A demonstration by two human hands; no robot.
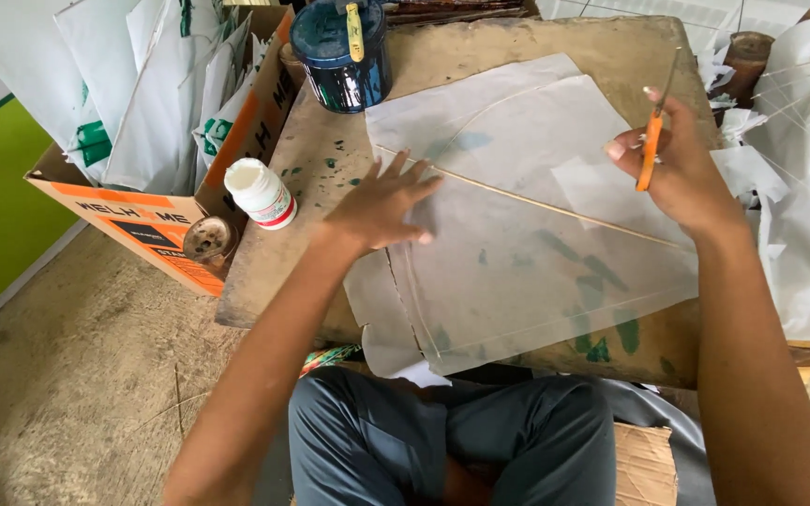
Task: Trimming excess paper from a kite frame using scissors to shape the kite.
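I see a worn brown board surface carrying a thin translucent white paper sheet with a slim wooden stick across it. My left hand lies flat, fingers spread, pressing the sheet beside the stick. My right hand is closed around orange-handled scissors, raised over the sheet's right edge. If the pressing palm slips, I judge the flimsy sheet could shift or tear.

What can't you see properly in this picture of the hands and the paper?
- Head view: the scissors in the right hand are partly covered by the fingers; the blades are too thin to tell whether they are open.
- The paper sheet under the left hand is hidden by the palm.
- The dark blue tin is cut off by the top edge.
- The cardboard box hides the lower ends of the white sheets inside.
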